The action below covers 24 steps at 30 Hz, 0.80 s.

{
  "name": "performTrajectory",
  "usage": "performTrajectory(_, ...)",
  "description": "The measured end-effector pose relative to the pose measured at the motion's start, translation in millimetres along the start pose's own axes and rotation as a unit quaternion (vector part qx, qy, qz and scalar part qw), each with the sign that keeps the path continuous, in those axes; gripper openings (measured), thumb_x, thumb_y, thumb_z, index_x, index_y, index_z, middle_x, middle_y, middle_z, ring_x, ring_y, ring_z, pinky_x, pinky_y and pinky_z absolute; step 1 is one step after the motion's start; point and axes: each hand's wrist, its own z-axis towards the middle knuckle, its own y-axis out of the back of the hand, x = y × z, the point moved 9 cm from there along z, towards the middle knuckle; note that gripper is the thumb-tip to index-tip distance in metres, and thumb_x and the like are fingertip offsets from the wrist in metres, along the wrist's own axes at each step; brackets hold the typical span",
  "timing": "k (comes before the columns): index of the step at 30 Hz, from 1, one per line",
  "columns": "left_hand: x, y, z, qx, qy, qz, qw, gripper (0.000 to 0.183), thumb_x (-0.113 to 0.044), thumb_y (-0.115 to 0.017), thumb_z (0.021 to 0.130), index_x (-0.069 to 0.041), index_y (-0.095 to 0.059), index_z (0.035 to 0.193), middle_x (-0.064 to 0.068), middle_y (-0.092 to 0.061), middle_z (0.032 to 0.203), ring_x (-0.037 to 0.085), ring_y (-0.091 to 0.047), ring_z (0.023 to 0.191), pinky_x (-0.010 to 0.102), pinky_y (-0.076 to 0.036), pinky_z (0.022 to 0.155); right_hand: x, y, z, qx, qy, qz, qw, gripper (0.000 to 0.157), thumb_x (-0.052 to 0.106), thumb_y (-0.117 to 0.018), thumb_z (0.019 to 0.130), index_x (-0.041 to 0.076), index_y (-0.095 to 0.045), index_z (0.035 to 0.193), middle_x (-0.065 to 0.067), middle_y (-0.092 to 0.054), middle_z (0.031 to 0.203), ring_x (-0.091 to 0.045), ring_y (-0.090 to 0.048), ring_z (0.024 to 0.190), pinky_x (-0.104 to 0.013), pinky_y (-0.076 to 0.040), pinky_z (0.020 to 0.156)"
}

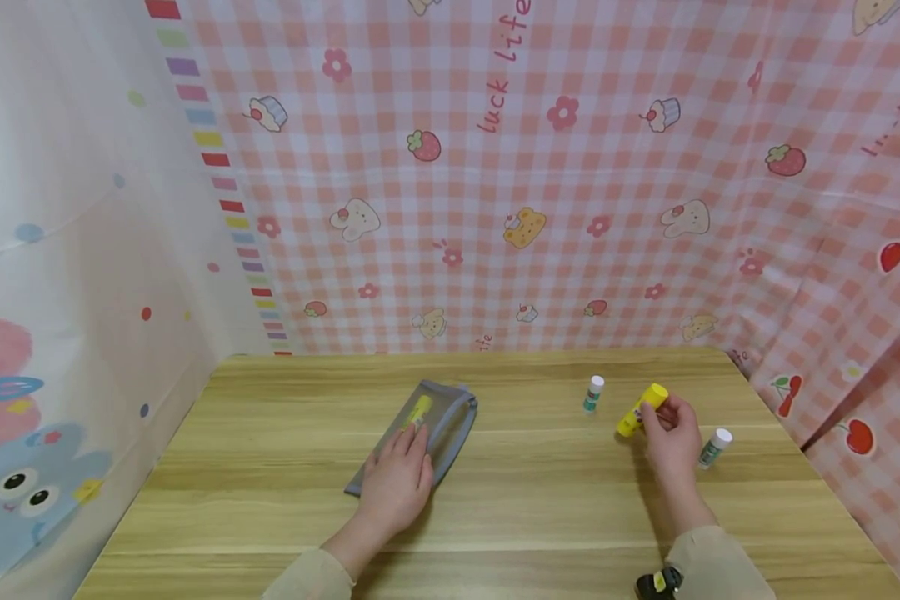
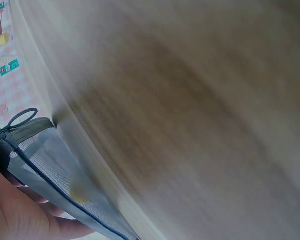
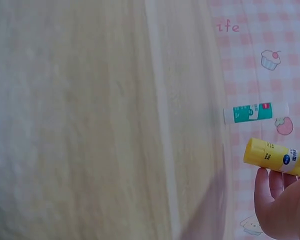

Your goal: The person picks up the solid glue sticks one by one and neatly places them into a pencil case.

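Note:
My left hand (image 1: 399, 479) rests on a grey mesh zip pouch (image 1: 450, 433), fingers laid out over its near part. A yellow glue stick (image 1: 421, 410) shows through the mesh just beyond the fingertips. In the left wrist view the pouch (image 2: 40, 155) has a dark zip and a loop at one end. My right hand (image 1: 673, 433) pinches a yellow glue stick (image 1: 641, 410), held tilted at the right of the table; its label faces the right wrist view. White-and-green glue sticks stand on either side of that hand, one (image 1: 593, 393) to the left and one (image 1: 715, 448) to the right.
The wood-grain table (image 1: 525, 517) ends at a pink checked curtain (image 1: 495, 183) behind it. White cloth (image 1: 105, 250) hangs at the left. A black device (image 1: 658, 583) is on the right wrist.

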Motion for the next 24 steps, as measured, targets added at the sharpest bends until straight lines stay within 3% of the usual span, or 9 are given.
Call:
performTrajectory(6, 0.0, 0.7, 0.1, 0.004, 0.001, -0.004, 1.0, 0.047, -0.025, -0.046, 0.102, -0.004, -0.051, 0.143, 0.018, -0.049, 0.145, 0.039, -0.044, 0.132, 0.072, -0.036, 0.095, 5.8, -4.4, -9.1, 0.009, -0.004, 0.052, 0.999, 0.042, 0.013, -0.061, 0.097, -0.008, -0.046, 0.131, -0.014, -0.055, 0.115, 0.004, -0.052, 0.083, -0.009, -0.05, 0.068)
performTrajectory(14, -0.4, 1.6, -0.2, 0.001, 0.0, -0.005, 1.0, 0.047, -0.025, -0.046, 0.102, -0.004, -0.052, 0.143, 0.018, -0.05, 0.144, 0.04, -0.045, 0.132, 0.073, -0.036, 0.095, 18.4, -13.6, -22.6, 0.037, 0.0, 0.073, 0.997, 0.039, 0.012, -0.062, 0.098, -0.007, -0.047, 0.129, -0.007, -0.056, 0.109, 0.002, -0.055, 0.083, -0.015, -0.053, 0.073)
performTrajectory(24, 0.9, -1.6, 0.4, 0.007, 0.003, 0.0, 1.0, 0.047, -0.027, -0.044, 0.102, -0.005, -0.05, 0.144, 0.017, -0.049, 0.146, 0.039, -0.044, 0.132, 0.072, -0.036, 0.096, 37.0, -33.0, -40.6, 0.088, 0.02, 0.094, 0.991, 0.034, 0.007, -0.061, 0.098, -0.008, -0.047, 0.126, -0.008, -0.056, 0.104, -0.002, -0.057, 0.083, -0.022, -0.056, 0.075)
